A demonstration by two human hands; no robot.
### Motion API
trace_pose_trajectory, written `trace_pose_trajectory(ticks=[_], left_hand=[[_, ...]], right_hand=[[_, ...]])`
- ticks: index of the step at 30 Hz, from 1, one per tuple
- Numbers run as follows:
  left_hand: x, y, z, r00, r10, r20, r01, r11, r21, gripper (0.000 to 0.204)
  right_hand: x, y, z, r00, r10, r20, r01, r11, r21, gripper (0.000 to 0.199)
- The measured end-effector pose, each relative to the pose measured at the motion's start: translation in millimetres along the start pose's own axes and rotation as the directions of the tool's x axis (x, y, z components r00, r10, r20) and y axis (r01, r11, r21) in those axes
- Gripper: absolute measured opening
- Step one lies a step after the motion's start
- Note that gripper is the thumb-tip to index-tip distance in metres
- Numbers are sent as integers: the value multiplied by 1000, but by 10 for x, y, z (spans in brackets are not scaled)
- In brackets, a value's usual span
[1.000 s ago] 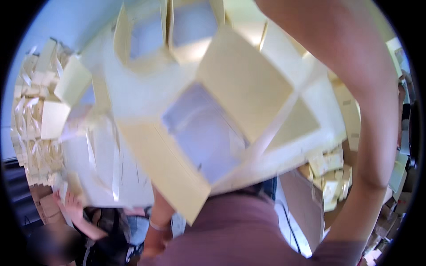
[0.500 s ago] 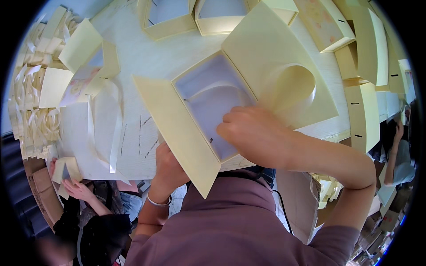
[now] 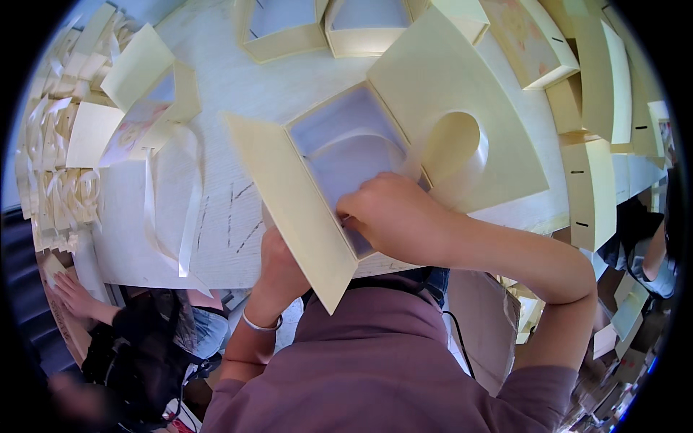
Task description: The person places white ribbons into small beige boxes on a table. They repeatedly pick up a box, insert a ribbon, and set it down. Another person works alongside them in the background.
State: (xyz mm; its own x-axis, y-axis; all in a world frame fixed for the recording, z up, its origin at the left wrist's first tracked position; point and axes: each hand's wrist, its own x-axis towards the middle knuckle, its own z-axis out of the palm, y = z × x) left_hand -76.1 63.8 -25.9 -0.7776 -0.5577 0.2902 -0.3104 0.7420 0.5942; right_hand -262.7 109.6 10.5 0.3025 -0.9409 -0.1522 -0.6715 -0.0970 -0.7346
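Observation:
A cream gift box (image 3: 338, 234) lies tilted before me on the white table, its flap and wide lid folded out to either side. A pale satin ribbon (image 3: 473, 162) comes from a slot in the box's left wall, arcs across the inside and loops over the lid back toward my right hand (image 3: 401, 220). That hand is inside the box, its fingers pinched on the ribbon's end against the left wall near the lower slot; the fingertips are partly hidden. My left hand (image 3: 280, 263) is behind the flap (image 3: 292, 209), at the box's outer side, with its fingers hidden.
On the left stands another open box (image 3: 184, 97) with ribbon (image 3: 191, 209) trailing over the table (image 3: 224, 94). Many ribboned pieces (image 3: 61, 144) are stacked beyond it. More boxes (image 3: 592, 195) line the far and right sides. A co-worker's hand (image 3: 76, 296) is at lower left.
My right hand has moved left, to the box's lower slot. The ribbon loop over the lid has narrowed and shifted left. The co-worker at lower left has moved their hands away leftward.

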Motion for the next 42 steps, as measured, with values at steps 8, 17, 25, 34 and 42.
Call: trace_pose_trajectory(ticks=[8,17,25,34,42], left_hand=[[-412,-501,-926,536,-790,-297,-47,323,-945,22],[-1588,-709,-1540,190,-826,-531,-252,481,-840,15],[-2138,-643,-1112,-377,-592,-712,129,728,-674,18],[-1817,-672,-636,-26,-617,-786,230,762,-606,18],[-1416,-346,-981,499,268,-824,589,592,550,29]], right_hand=[[-350,-10,129,695,-660,-286,335,649,-683,26],[-292,5,446,770,-587,-248,338,706,-623,36],[843,-48,283,696,-717,42,619,569,-542,40],[2341,-288,134,647,-717,-258,416,616,-669,54],[545,496,-636,518,-612,-598,12,704,-710,55]])
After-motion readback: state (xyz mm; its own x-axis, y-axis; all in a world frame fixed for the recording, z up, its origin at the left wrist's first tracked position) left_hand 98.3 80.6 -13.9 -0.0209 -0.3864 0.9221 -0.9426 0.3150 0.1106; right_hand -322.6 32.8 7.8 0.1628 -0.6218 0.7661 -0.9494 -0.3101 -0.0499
